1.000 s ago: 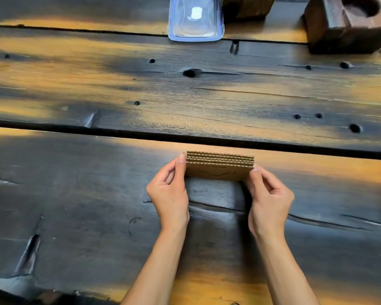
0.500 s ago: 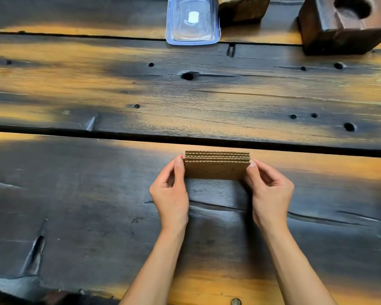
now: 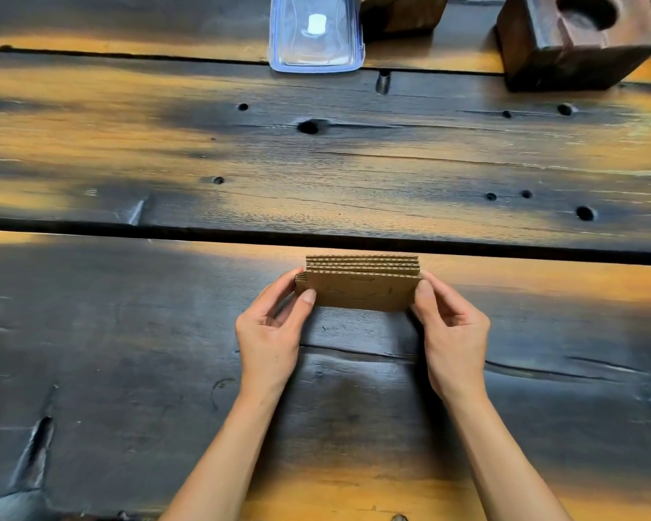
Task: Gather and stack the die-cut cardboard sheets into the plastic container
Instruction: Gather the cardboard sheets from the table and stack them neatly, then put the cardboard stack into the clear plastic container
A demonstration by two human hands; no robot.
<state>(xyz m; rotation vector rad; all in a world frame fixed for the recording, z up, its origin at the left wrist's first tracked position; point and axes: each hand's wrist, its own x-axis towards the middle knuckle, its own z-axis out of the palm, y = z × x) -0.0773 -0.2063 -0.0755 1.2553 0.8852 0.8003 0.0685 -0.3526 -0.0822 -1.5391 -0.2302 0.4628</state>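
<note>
A small stack of several brown die-cut cardboard sheets (image 3: 363, 285) stands on edge on the near plank of the wooden table, with faint cut lines on the front sheet. My left hand (image 3: 271, 327) pinches the stack's left end between thumb and fingers. My right hand (image 3: 450, 327) pinches its right end the same way. One sheet sticks out slightly at the left end. The clear plastic container (image 3: 315, 33) with a blue rim lies at the far edge of the table, well beyond the hands.
A dark wooden block (image 3: 575, 43) with a round recess stands at the far right. Another wooden piece (image 3: 403, 13) sits just right of the container. The table (image 3: 128, 152) is dark, scorched planks with gaps and holes.
The hands have shifted their hold on the stack's ends, thumbs now lower on the front sheet. The stack stays on edge in about the same place.
</note>
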